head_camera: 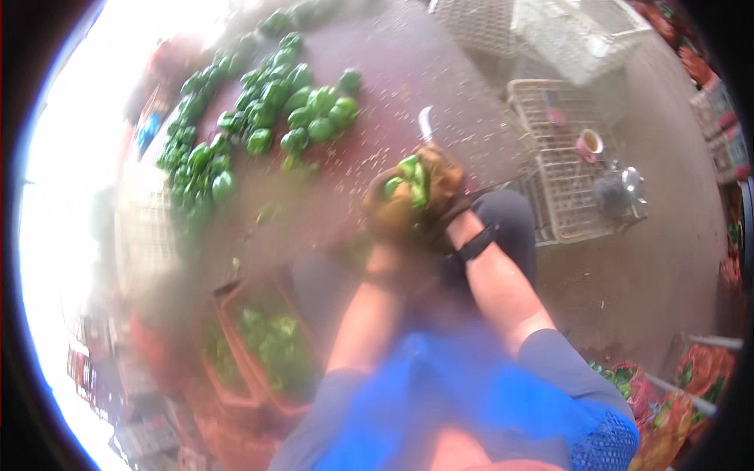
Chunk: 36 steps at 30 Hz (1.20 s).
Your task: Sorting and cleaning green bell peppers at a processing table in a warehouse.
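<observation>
My left hand, in a brown work glove, holds a green pepper above the near edge of the table. Close against it on the right, my right hand wears a similar glove. A small knife with a curved, pale blade sticks out from the far side of my right hand; its handle is hidden in the grip. Part of the pepper is covered by the gloves. Farther off to the left, many green bell peppers lie in loose rows on the reddish tabletop, among scattered pale bits.
Right of the table, an upturned plastic crate bears a cup and a shiny metal vessel. White crates stand behind it. At lower left, orange crates hold green produce. Filled net bags lie at lower right.
</observation>
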Each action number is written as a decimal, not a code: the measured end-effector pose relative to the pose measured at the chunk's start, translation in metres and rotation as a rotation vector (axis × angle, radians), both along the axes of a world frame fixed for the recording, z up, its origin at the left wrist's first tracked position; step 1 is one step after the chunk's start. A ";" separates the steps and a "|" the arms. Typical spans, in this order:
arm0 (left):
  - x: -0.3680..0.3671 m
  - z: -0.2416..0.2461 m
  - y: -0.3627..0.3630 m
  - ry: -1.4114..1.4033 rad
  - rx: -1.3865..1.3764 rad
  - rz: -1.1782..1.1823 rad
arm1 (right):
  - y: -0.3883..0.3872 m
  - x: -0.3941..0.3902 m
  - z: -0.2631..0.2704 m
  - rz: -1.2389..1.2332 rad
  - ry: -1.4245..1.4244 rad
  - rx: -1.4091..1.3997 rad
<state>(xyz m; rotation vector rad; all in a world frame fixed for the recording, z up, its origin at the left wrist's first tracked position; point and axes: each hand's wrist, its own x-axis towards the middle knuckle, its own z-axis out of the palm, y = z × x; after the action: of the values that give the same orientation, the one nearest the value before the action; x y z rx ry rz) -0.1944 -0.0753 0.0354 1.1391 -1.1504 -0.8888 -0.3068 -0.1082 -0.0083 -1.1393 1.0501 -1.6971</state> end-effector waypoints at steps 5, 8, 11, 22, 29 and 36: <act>0.012 0.009 0.015 0.190 0.173 0.022 | 0.003 0.005 0.009 -0.098 0.487 -0.358; 0.025 0.001 0.018 0.146 0.172 -0.004 | 0.013 0.008 0.006 -0.082 0.500 -0.262; 0.032 -0.007 0.017 0.143 0.158 -0.011 | 0.014 0.017 0.000 -0.074 0.376 -0.220; 0.044 -0.002 0.018 0.383 0.087 0.004 | 0.010 0.022 0.001 0.382 -0.183 -0.053; 0.056 0.003 0.010 -0.379 -0.485 0.162 | 0.022 0.027 0.033 0.572 -0.065 0.290; 0.056 0.016 0.026 -0.298 -0.364 0.098 | 0.029 0.025 0.039 0.670 -0.028 0.182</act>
<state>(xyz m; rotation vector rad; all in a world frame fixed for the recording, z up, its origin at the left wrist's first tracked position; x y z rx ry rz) -0.1383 -0.0489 0.0514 1.0351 -1.4182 -0.4174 -0.2818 -0.0791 0.0310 -1.1725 0.6765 -1.0621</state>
